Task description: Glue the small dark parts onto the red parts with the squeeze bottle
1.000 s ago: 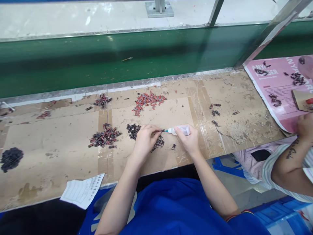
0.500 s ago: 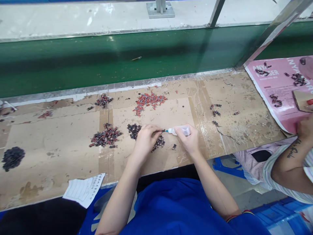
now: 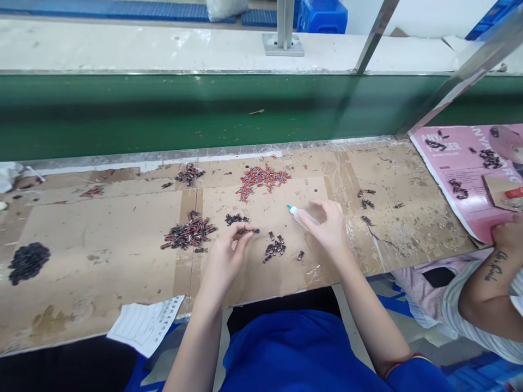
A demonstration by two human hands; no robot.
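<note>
Between thumb and fingertips, my left hand [image 3: 227, 250] pinches a small black part [image 3: 255, 231], too small to name. My right hand [image 3: 330, 228] is closed round a clear squeeze bottle [image 3: 303, 217] whose thin blue-green tip points up and left, apart from the left hand's part. Just behind the left fingers lies a cluster of black pieces [image 3: 237, 219]. Several small dark parts [image 3: 274, 248] are scattered between my hands. A heap of red and black parts [image 3: 188, 233] lies left of my left hand. Farther back is a spread of red parts [image 3: 263, 179].
Cardboard [image 3: 110, 239] covers the bench. A black pile [image 3: 28, 262] lies far left, and a paper slip [image 3: 146, 325] hangs over the front edge. A green belt [image 3: 163, 111] runs behind. At right, a co-worker's arm [image 3: 490, 272] rests beside a pink sheet [image 3: 453, 179].
My hands have moved apart: the left went left with its small part, the right drew the bottle away and tilted its tip upward. The view has shifted upward.
</note>
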